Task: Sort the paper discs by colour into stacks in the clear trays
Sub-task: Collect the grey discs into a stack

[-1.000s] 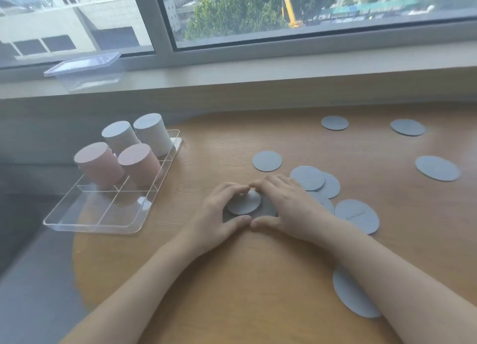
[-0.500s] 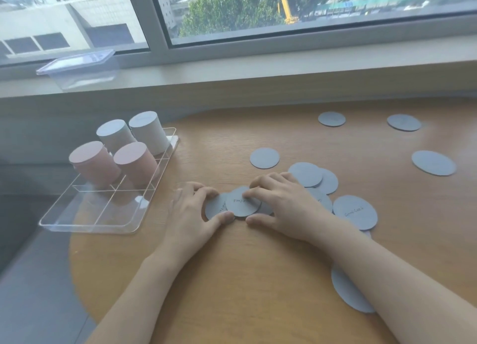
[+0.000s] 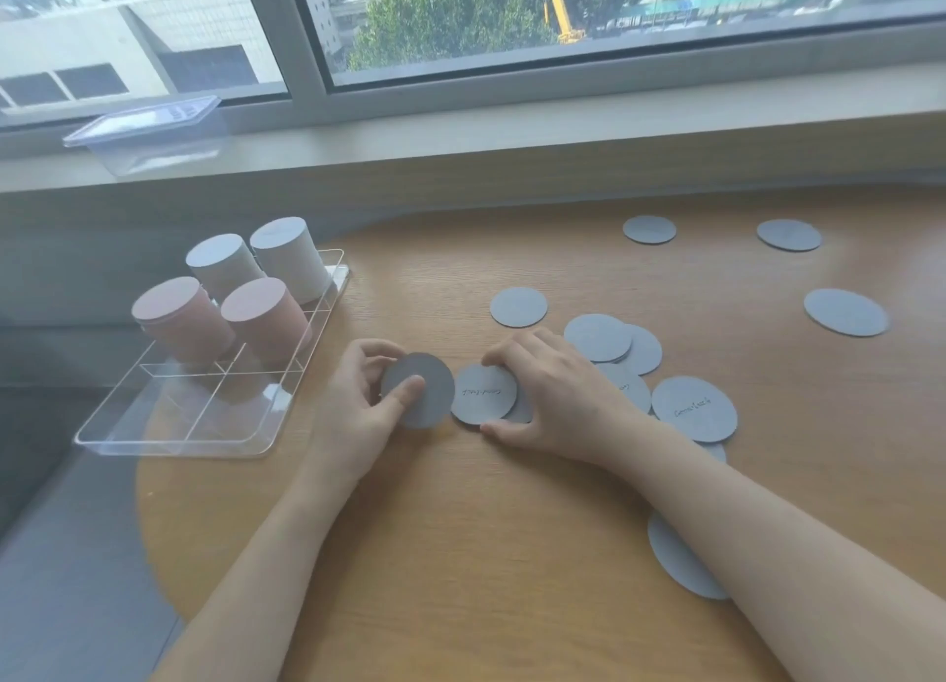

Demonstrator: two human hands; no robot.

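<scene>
My left hand (image 3: 358, 405) pinches a grey paper disc (image 3: 425, 392) between thumb and fingers, just above the table. Beside it, my right hand (image 3: 553, 400) curls its fingers and thumb round the edge of a small pile of grey discs (image 3: 484, 393); the top one bears handwriting. Several more grey discs (image 3: 596, 337) lie scattered to the right on the wooden table (image 3: 512, 528). At the left stands a clear divided tray (image 3: 179, 441) holding two pink stacks (image 3: 179, 318) and two grey stacks (image 3: 289, 256).
A clear lidded box (image 3: 148, 136) sits on the window sill at the back left. The table's rounded edge falls away at the left and front. One grey disc (image 3: 675, 558) lies partly under my right forearm.
My left hand has lifted one grey disc off the pile and drawn it to the left. My right hand stays on the remaining pile.
</scene>
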